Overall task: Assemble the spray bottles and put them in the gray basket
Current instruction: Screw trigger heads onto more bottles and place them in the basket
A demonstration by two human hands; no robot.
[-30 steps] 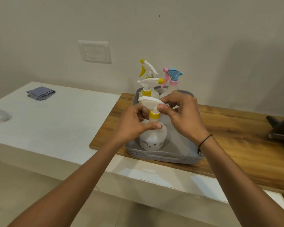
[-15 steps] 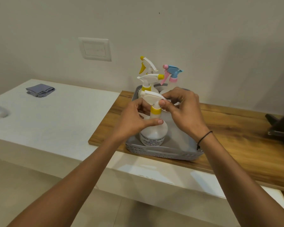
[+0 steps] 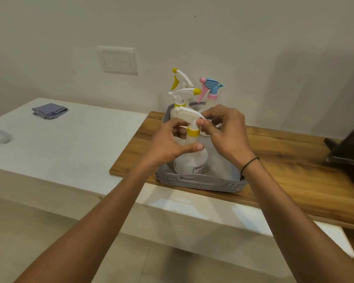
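A white spray bottle (image 3: 189, 162) stands upright between both hands, at the near left of the gray basket (image 3: 202, 181) on the wooden worktop (image 3: 284, 160). The left hand (image 3: 168, 144) wraps its neck, thumb across the front below the yellow collar (image 3: 192, 132). The right hand (image 3: 226, 131) pinches the white trigger head (image 3: 187, 115) above the collar. Three more assembled bottles (image 3: 212, 92) stand at the basket's far end

It looks like a room in a home: a plain painted wall (image 3: 253, 37) with a white switch plate (image 3: 117, 60), a white ledge (image 3: 70, 144) holding a folded gray cloth (image 3: 49, 110), a wooden table (image 3: 284, 160), and pale floor tiles (image 3: 39, 231) below.
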